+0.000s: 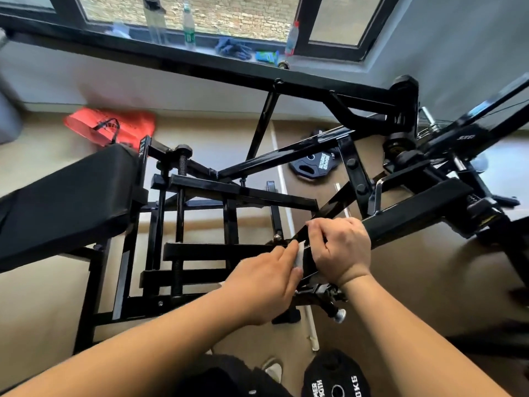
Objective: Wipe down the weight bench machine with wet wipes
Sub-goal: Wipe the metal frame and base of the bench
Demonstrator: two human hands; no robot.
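The black weight bench machine (240, 193) fills the middle of the head view, its padded bench (65, 202) at the left and a slanted black arm (406, 213) running up to the right. My left hand (266, 285) pinches a small white wet wipe (299, 256) against the lower end of that slanted arm. My right hand (340, 247) lies over the same arm just right of the wipe, fingers curled round the bar. Most of the wipe is hidden between the two hands.
A black weight plate (335, 376) lies on the floor by my feet, another plate (317, 164) farther back. A red bag (114, 127) sits by the wall. Bottles (189, 27) and blue gloves (232, 48) stand on the window sill.
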